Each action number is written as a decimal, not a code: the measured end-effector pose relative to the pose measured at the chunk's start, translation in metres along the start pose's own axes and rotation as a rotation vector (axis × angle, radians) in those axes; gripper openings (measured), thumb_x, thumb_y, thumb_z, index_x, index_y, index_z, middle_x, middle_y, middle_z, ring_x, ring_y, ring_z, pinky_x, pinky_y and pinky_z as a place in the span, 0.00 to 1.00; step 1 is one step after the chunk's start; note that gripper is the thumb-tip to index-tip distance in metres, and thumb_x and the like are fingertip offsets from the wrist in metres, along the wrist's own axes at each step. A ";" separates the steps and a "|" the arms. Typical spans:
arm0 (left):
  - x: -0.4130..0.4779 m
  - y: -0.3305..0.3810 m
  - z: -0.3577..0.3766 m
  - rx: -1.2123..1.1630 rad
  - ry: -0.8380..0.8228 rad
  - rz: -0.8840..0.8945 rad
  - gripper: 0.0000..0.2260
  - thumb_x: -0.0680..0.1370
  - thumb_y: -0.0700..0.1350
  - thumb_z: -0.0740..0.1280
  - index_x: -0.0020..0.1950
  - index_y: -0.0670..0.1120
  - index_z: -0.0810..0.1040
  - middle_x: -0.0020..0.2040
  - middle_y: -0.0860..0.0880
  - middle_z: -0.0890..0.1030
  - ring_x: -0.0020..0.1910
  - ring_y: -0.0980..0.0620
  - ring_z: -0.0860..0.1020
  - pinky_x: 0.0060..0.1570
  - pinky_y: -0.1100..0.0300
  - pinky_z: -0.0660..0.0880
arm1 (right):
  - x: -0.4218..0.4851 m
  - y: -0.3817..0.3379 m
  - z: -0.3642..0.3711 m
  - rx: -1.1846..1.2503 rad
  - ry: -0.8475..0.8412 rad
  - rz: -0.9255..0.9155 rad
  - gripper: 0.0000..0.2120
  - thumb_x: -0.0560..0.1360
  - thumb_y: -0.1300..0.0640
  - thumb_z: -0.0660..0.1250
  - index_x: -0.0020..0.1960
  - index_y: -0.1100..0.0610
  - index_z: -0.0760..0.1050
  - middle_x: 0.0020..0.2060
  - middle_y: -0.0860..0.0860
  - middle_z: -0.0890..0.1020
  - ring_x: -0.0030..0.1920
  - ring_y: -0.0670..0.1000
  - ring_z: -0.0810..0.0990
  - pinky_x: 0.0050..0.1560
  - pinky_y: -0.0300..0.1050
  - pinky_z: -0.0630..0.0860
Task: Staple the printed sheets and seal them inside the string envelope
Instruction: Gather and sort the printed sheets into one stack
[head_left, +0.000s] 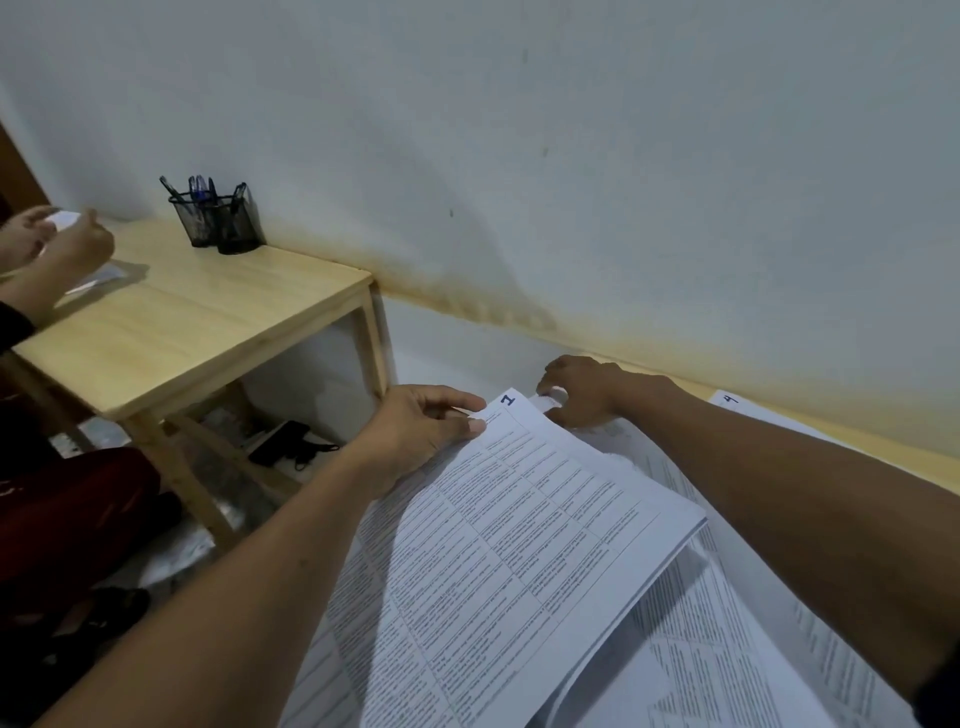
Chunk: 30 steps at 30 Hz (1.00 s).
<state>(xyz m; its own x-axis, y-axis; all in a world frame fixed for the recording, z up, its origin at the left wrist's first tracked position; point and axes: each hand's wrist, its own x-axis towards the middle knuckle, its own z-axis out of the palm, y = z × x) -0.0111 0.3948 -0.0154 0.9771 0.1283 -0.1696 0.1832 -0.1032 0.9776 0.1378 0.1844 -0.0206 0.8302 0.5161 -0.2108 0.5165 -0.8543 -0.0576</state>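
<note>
A stack of printed sheets with tables of text is lifted off the table, its top page marked "1" at the far corner. My left hand pinches that corner between thumb and fingers. My right hand is just beyond the corner, closed around a small white object that looks like a stapler; most of it is hidden by the fingers. More printed sheets lie underneath. No envelope is in view.
A sheet marked "4" lies at the right near the wall. A wooden side table on the left carries a black mesh pen holder. Another person's hands hold paper there.
</note>
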 end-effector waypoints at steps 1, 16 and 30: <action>0.000 -0.001 0.001 0.008 0.009 -0.003 0.09 0.73 0.37 0.77 0.51 0.45 0.87 0.48 0.41 0.88 0.44 0.47 0.87 0.43 0.58 0.81 | 0.000 0.000 -0.001 0.020 -0.006 -0.007 0.25 0.75 0.43 0.65 0.70 0.49 0.71 0.72 0.49 0.70 0.71 0.55 0.69 0.68 0.55 0.68; 0.008 -0.022 0.009 0.014 0.046 -0.062 0.09 0.73 0.36 0.77 0.53 0.42 0.86 0.51 0.39 0.87 0.51 0.43 0.86 0.54 0.54 0.82 | 0.016 -0.009 0.015 0.183 0.052 -0.043 0.26 0.76 0.43 0.62 0.73 0.44 0.64 0.68 0.45 0.75 0.70 0.51 0.72 0.75 0.60 0.56; 0.016 -0.017 0.010 -0.011 0.146 0.022 0.08 0.73 0.36 0.77 0.49 0.45 0.87 0.43 0.46 0.87 0.45 0.50 0.85 0.50 0.60 0.82 | 0.007 -0.018 -0.014 0.164 0.377 -0.160 0.07 0.78 0.55 0.65 0.54 0.52 0.80 0.52 0.49 0.81 0.55 0.54 0.79 0.58 0.51 0.73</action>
<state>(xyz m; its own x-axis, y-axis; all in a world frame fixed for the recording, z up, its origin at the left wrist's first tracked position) 0.0026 0.3884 -0.0363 0.9548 0.2681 -0.1286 0.1594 -0.0966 0.9825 0.1375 0.2039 -0.0079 0.7765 0.6030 0.1828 0.6301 -0.7445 -0.2208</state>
